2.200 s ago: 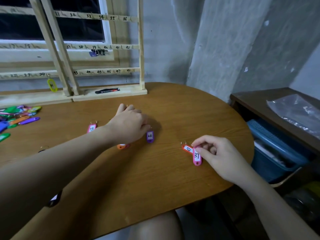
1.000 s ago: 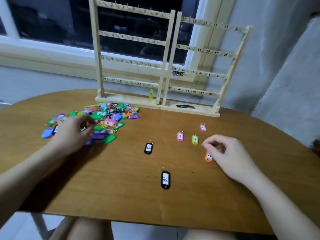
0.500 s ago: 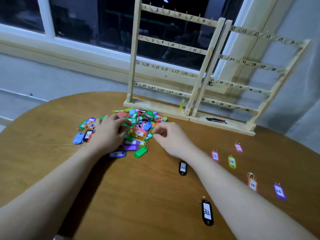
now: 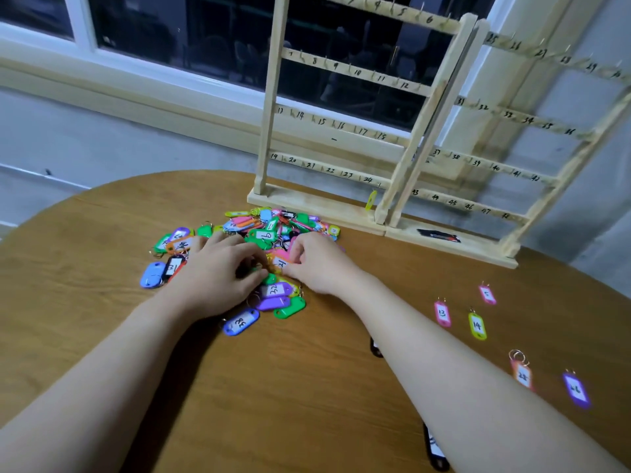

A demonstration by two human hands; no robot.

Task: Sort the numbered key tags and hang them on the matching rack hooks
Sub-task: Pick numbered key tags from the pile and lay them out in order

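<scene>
Compared with half a second ago, the right hand [image 4: 319, 264] has been brought fully into the pile of key tags [image 4: 259, 247], and the left hand [image 4: 218, 271] has been shifted inward to meet it; the two hands are now almost touching over the heap. An orange tag [image 4: 280, 262] is pinched by the curled right fingers, its number partly covered. The left fingers are bent down into the tags, but whether anything is actually gripped cannot be told. The view has been drawn closer, so the top rail of the left rack [image 4: 341, 97] is cut off. A yellow tag [image 4: 370, 200] is seen hanging at the lowest rail's end. Sorted tags are laid out well apart on the table [image 4: 102, 216]: pink 13 [image 4: 442, 313], yellow-green 14 [image 4: 477, 325], pink 5 [image 4: 487, 294], an orange one [image 4: 522, 373] and a purple one [image 4: 576, 390], both blurred. Two black tags [image 4: 434, 450] are largely hidden behind the right forearm.
</scene>
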